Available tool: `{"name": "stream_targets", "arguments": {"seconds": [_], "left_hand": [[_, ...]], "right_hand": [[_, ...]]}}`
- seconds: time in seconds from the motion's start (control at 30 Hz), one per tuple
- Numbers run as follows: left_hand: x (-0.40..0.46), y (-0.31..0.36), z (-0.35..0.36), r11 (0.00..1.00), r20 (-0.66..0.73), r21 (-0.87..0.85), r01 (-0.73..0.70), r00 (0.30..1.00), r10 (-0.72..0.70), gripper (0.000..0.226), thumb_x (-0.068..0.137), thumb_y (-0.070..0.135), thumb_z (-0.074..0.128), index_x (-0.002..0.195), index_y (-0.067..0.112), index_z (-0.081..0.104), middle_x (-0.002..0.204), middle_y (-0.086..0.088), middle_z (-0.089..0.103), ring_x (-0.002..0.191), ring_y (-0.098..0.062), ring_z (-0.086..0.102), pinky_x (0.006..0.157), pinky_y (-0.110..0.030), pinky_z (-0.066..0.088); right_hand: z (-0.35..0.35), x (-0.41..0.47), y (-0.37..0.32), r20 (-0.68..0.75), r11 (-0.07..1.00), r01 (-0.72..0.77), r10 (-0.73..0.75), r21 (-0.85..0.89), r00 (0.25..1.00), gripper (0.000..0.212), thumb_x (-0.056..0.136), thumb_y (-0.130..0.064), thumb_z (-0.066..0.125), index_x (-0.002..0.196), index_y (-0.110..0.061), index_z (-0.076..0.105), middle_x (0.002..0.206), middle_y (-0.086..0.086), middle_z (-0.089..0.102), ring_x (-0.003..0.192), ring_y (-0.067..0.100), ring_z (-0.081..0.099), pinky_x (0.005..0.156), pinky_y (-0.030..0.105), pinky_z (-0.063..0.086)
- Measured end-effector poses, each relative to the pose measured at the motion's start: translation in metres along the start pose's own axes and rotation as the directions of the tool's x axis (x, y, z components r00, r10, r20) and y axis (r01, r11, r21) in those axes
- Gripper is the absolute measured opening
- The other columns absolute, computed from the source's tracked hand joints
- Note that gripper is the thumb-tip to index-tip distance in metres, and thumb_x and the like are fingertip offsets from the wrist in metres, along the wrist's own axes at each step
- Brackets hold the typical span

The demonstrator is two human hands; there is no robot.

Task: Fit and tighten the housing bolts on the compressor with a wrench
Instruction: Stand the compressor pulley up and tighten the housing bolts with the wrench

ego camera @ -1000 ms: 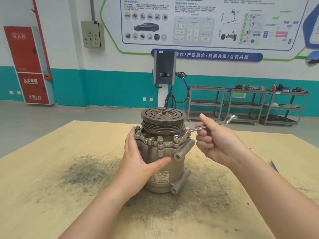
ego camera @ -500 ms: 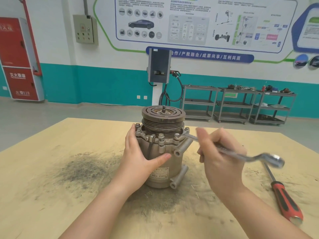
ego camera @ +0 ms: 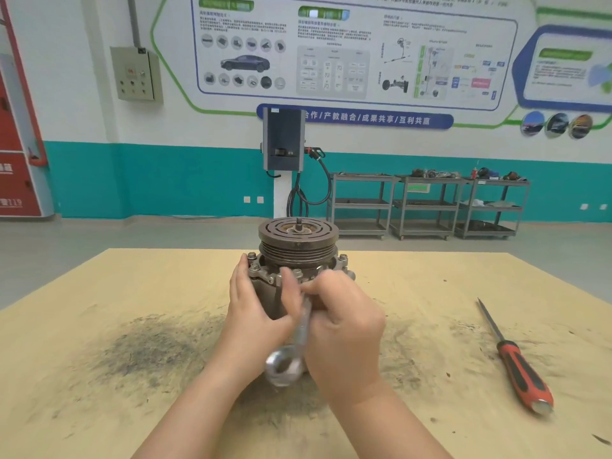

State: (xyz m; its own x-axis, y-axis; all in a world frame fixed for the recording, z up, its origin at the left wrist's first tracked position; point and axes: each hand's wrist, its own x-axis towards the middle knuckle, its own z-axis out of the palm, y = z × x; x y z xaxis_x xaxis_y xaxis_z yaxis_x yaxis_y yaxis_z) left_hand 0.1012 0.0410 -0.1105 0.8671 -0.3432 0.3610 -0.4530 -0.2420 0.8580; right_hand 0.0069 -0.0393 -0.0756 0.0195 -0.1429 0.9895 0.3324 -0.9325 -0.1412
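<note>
Nearest the camera, the free ring end of the wrench (ego camera: 284, 366) is pointing back toward the person, blurred, while the right hand (ego camera: 341, 326) is curling its fingers round the shank in a closed grip; the working end is hidden behind the knuckles, so whether it is seated squarely on a bolt head cannot be told. That looks like the main risk: if the ring is sitting only partly on a head, the next pull is likely to slip it off, rounding the corners and sending the knuckles into the flange. The left hand (ego camera: 251, 313) is wrapping its fingers and thumb round the left side of the compressor (ego camera: 291, 279), bracing it; its thumb is lying just beside the wrench shank and could be pinched as the handle swings. The compressor is standing upright and unclamped near the middle of the surface (ego camera: 99, 293), so a hard pull could also be tipping or skidding it, the more so as dark gritty filings (ego camera: 145, 346) are lying spread around its base. The body is looking dull grey-brown and worn, with a ribbed pulley (ego camera: 298, 250) and a slotted clutch plate (ego camera: 298, 228) on top and a threaded shaft stub at the centre. Several housing bolts (ego camera: 254, 267) are standing round the flange, heads raised, so they are probably not fully tightened. Further right, well apart, a red-handled file (ego camera: 516, 362) is lying on the surface.
</note>
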Motion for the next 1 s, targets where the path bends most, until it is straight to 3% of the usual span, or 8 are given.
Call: {"name": "stream_targets", "arguments": {"seconds": [0.07,0.13,0.27,0.4,0.53,0.67,0.8,1.0], "left_hand": [[-0.003,0.0,-0.002,1.0,0.014,-0.004,-0.012,1.0,0.012,0.135,0.055,0.072,0.075,0.157,0.035,-0.005,0.163,0.016,0.005,0.149,-0.009,0.016,0.117,-0.034,0.021],[-0.006,0.0,-0.002,0.999,0.019,-0.042,-0.021,1.0,0.022,0.134,0.053,0.073,0.078,0.154,0.043,-0.004,0.161,0.024,0.005,0.145,-0.002,0.016,0.117,-0.032,0.021],[-0.006,0.006,-0.003,0.991,0.02,-0.132,0.018,1.0,-0.016,0.145,0.041,0.08,0.079,0.156,0.042,-0.001,0.16,0.025,0.009,0.135,0.004,0.019,0.112,-0.027,0.021],[-0.007,0.012,0.001,0.989,-0.043,-0.149,-0.008,0.999,0.001,0.133,0.053,0.066,0.082,0.157,0.035,0.006,0.161,0.017,0.017,0.138,0.0,0.024,0.111,-0.028,0.026],[-0.003,0.01,0.001,0.991,-0.112,-0.126,-0.035,0.994,0.021,0.12,0.061,0.051,0.089,0.156,0.029,0.018,0.155,0.011,0.032,0.14,-0.008,0.034,0.114,-0.033,0.033],[0.0,0.01,-0.005,0.986,-0.07,-0.162,-0.026,0.997,0.015,0.126,0.049,0.059,0.088,0.154,0.03,0.024,0.149,0.01,0.043,0.136,-0.012,0.043,0.113,-0.04,0.04],[-0.001,0.012,-0.015,0.974,0.011,-0.227,-0.003,1.0,0.005,0.125,0.04,0.063,0.082,0.149,0.036,0.029,0.142,0.014,0.05,0.12,0.006,0.05,0.108,-0.04,0.047],[-0.006,0.013,-0.017,0.986,0.027,-0.164,-0.011,0.999,0.016,0.132,0.035,0.072,0.079,0.15,0.036,0.025,0.14,0.019,0.036,0.131,-0.008,0.043,0.11,-0.042,0.044]], "right_hand": [[-0.01,0.007,0.003,-0.054,0.989,-0.049,0.057,0.143,0.997,0.04,0.089,-0.015,0.066,0.053,-0.006,0.051,0.05,-0.002,0.049,0.041,0.012,0.045,0.038,0.025,0.037],[-0.019,0.015,0.01,-0.068,0.91,-0.235,0.273,0.341,0.96,0.039,0.093,-0.024,0.06,0.057,-0.013,0.051,0.054,-0.009,0.052,0.046,0.0,0.049,0.049,0.01,0.038],[-0.029,0.028,0.032,-0.003,0.622,-0.631,0.713,0.464,0.701,0.049,0.098,-0.04,0.053,0.053,-0.021,0.056,0.043,-0.003,0.048,0.039,0.009,0.044,0.047,0.021,0.039],[-0.033,0.033,0.048,0.107,0.353,-0.718,0.854,0.6,0.509,0.048,0.098,-0.035,0.057,0.052,-0.022,0.058,0.044,-0.003,0.045,0.036,0.01,0.036,0.038,0.021,0.031],[-0.029,0.03,0.052,0.192,0.295,-0.741,0.848,0.603,0.494,0.041,0.097,-0.033,0.058,0.061,-0.013,0.059,0.045,-0.002,0.047,0.036,0.009,0.037,0.038,0.02,0.031],[-0.029,0.029,0.049,0.226,0.327,-0.741,0.812,0.587,0.538,0.045,0.097,-0.034,0.057,0.055,-0.02,0.064,0.043,-0.001,0.047,0.036,0.009,0.039,0.039,0.02,0.033],[-0.031,0.03,0.045,0.286,0.311,-0.748,0.784,0.587,0.551,0.046,0.097,-0.033,0.057,0.053,-0.021,0.066,0.043,-0.001,0.046,0.036,0.009,0.039,0.037,0.019,0.032],[-0.035,0.031,0.052,0.307,0.295,-0.762,0.786,0.577,0.537,0.048,0.098,-0.031,0.057,0.052,-0.019,0.064,0.043,-0.001,0.044,0.035,0.01,0.036,0.038,0.019,0.03]]}}
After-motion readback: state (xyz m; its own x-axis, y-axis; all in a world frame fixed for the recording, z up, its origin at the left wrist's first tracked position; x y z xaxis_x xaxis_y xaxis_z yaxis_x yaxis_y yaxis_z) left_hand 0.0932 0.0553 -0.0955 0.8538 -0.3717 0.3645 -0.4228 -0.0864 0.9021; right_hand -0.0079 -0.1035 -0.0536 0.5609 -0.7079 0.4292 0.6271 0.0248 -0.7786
